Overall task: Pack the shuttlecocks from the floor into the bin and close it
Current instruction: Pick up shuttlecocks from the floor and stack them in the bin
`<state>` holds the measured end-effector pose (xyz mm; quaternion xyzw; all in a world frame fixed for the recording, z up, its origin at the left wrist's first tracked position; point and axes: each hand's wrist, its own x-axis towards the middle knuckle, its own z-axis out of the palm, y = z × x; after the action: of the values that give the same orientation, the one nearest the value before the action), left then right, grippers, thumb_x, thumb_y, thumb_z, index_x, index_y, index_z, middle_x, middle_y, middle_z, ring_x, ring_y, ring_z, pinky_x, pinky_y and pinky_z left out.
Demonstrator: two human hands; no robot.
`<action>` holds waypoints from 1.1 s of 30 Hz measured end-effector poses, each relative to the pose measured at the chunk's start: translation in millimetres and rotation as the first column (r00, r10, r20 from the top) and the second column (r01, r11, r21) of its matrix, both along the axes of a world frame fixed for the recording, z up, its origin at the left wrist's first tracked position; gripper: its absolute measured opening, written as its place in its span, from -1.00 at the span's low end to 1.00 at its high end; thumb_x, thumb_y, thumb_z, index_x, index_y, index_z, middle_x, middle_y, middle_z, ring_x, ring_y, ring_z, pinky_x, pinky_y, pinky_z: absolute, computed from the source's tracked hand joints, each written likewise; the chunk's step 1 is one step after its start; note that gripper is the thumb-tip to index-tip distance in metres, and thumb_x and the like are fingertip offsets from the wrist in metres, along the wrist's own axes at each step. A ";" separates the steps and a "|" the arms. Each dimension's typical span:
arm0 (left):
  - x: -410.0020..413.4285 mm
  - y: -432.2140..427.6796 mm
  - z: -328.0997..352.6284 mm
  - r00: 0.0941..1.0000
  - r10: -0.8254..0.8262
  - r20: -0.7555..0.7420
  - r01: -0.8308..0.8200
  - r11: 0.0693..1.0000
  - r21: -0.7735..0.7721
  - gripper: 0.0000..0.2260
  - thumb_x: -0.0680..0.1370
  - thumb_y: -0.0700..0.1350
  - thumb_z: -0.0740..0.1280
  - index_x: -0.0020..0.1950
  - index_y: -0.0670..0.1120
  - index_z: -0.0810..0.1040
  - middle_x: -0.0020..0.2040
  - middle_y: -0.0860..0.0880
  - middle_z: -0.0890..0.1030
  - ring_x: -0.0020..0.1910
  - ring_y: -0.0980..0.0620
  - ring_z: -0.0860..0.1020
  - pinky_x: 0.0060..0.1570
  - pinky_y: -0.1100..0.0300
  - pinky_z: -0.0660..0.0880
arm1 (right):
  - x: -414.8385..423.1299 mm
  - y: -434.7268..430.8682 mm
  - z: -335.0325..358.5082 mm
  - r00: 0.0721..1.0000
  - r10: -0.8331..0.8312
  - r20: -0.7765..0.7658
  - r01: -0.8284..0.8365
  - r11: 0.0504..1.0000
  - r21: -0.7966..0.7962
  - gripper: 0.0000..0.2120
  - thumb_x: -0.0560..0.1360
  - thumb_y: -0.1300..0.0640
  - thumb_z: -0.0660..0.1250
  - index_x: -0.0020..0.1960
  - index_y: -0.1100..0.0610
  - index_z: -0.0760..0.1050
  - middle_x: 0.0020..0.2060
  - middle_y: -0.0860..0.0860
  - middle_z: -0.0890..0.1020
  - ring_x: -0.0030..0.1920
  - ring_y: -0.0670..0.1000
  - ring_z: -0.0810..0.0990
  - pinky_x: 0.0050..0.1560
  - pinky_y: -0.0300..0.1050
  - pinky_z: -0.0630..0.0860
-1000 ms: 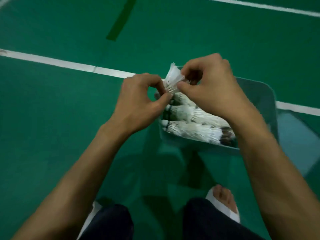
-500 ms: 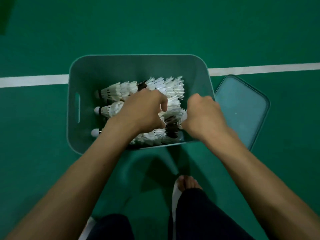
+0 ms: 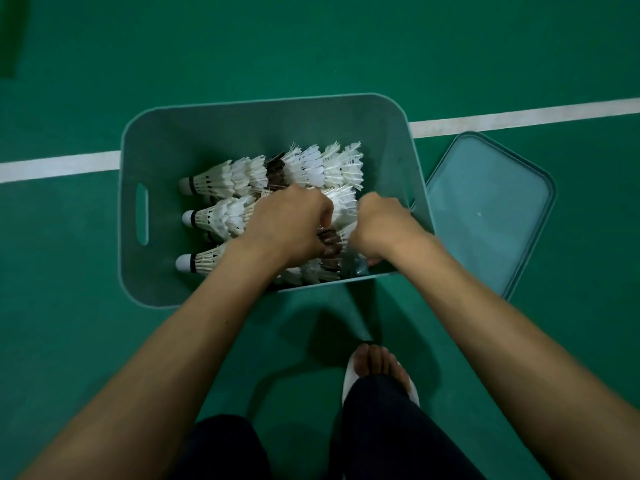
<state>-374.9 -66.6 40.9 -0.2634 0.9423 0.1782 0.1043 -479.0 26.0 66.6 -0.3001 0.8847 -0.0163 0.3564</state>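
- Both forearms reach up from the lower corners of the frame into the bin (image 3: 242, 133) at centre; the left hand (image 3: 291, 226) and right hand (image 3: 381, 230) sit knuckles-up, side by side, with fingers curled down among the shuttlecocks (image 3: 214, 183)
- Whether either hand has hold of anything I cannot tell (the fingertips are buried in feathers)
- A second ago both hands pinched one shuttlecock above the bin; now they are down inside it, much as half a second ago
- The shuttlecocks lie in nested rows, white cork tips pointing left, feathers mostly white with a few dark
- The bin is matte teal plastic with rounded corners and a slot handle; its translucent lid (image 3: 491, 209) lies flat on the green floor (image 3: 346, 46) just to its right
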 end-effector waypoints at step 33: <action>12.8 5.9 1.3 0.998 -0.005 -0.060 0.001 0.997 -0.075 -0.75 0.41 0.11 0.54 0.05 0.11 0.67 -0.08 0.06 0.48 0.01 -0.07 0.58 -0.20 0.12 0.39 | -8.7 1.4 -12.2 0.970 -0.025 0.241 0.038 0.998 -0.048 -0.86 0.59 0.39 0.26 0.06 0.30 0.59 -0.23 0.21 0.74 -0.26 0.11 0.75 -0.05 0.08 0.71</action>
<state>-362.1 -60.7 42.2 -0.2602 0.9514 0.1505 0.0664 -487.6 27.4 54.4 -0.2910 0.8389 -0.0813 0.4528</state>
